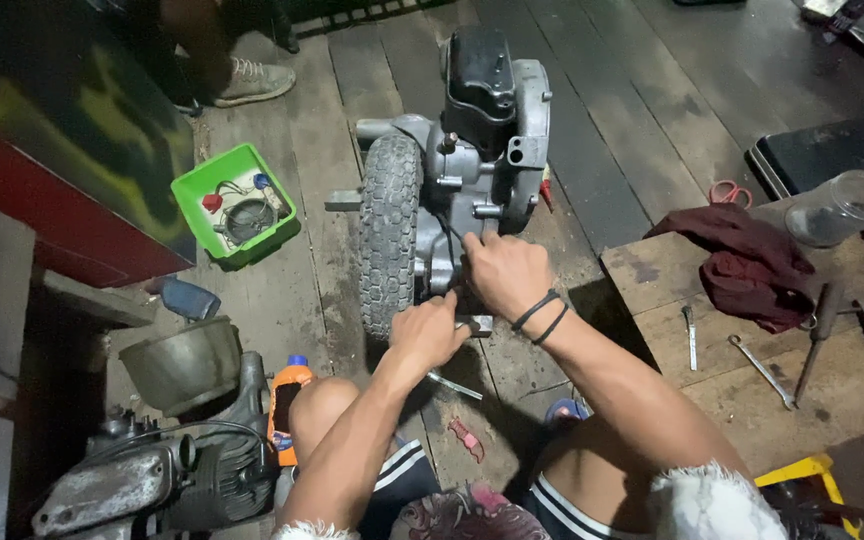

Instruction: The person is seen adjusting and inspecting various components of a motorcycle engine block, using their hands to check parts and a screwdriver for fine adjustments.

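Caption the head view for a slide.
Both bare hands, left hand and right hand, work on a grey metal engine beside its knobby black tyre.

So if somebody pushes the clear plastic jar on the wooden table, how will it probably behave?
The clear jar looks empty and thin-walled, so probably light and easy to slide. It seems to lie tilted near the table corner, so it may roll or fall off.

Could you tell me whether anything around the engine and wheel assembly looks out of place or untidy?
Mostly loose clutter. A spanner and a small red tool lie on the floor planks beside the left hand, underfoot. A dark red rag is crumpled on the wooden bench among scattered spanners. The engine and wheel assembly shows no visible damage.
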